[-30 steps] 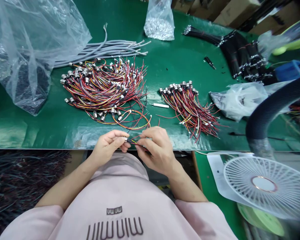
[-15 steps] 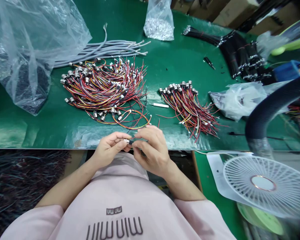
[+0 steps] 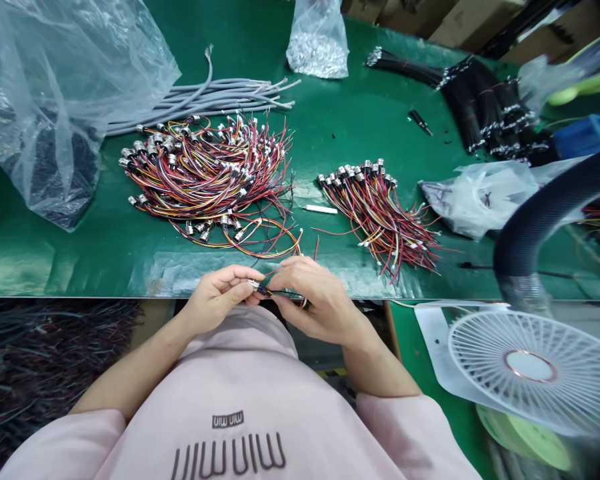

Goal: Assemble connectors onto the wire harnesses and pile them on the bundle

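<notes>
1. Head view, left hand (image 3: pixel 224 293): it's got the small metal connector (image 3: pixel 254 285) pinched between thumb and fingers, right by the near edge of the worktop (image 3: pixel 105 267), in front of the shirt. Basically the same spot as half a second ago.
2. Head view, right hand (image 3: pixel 313 292): here's the change. Its fingers were crowding the back of the connector half a second ago; now they sit a bit further right, so more of the coloured wires (image 3: pixel 267 291) shows between the hands. Fingers are curled around that stretch, but the tips are hidden, so I can't tell if they're actually clamped on a wire.
3. Head view, what that means: my read is the wires are still being sorted or straightened behind the connector, so this piece isn't done.
4. Head view, nearby: big wire pile (image 3: pixel 205 177) beyond the left hand, smaller wire bundle (image 3: pixel 380 217) off to the right, both looking unchanged.
</notes>
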`<control>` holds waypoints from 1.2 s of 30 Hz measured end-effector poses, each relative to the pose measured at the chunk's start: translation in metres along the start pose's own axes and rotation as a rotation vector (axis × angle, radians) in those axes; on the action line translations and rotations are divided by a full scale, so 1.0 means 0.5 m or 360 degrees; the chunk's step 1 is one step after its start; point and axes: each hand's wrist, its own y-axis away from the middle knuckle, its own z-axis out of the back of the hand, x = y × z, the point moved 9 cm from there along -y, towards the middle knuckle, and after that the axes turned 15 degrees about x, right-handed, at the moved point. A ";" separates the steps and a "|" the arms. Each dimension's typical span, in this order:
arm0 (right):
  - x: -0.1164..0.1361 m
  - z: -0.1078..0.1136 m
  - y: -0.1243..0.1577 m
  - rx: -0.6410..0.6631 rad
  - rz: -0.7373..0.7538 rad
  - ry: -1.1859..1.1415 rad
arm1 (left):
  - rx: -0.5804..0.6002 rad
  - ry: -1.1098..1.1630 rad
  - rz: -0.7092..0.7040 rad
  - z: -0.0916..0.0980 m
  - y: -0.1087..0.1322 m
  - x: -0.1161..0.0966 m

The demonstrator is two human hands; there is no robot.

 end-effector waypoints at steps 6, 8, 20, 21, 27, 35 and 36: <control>0.001 -0.008 -0.002 0.0106 -0.0013 -0.0016 | 0.0099 0.0097 0.0035 -0.005 0.000 0.007; 0.008 -0.006 0.001 0.0104 0.0031 0.0036 | 0.0093 0.0109 0.0036 0.000 0.001 0.009; 0.020 -0.001 0.003 -0.0058 -0.0021 0.0237 | 0.0022 0.0104 -0.0039 0.018 0.010 0.010; 0.020 -0.003 0.002 -0.0057 -0.0029 0.0263 | 0.0023 0.0111 -0.0039 0.018 0.010 0.011; 0.003 -0.009 0.002 -0.0122 -0.0176 0.0102 | 0.0043 0.0087 -0.0073 0.009 0.012 0.003; 0.006 -0.010 -0.005 -0.0174 -0.0148 0.0102 | -0.0004 0.0100 -0.0030 0.013 0.011 0.023; 0.006 -0.007 -0.004 -0.0166 -0.0148 0.0127 | -0.0014 0.0115 -0.0034 0.016 0.010 0.026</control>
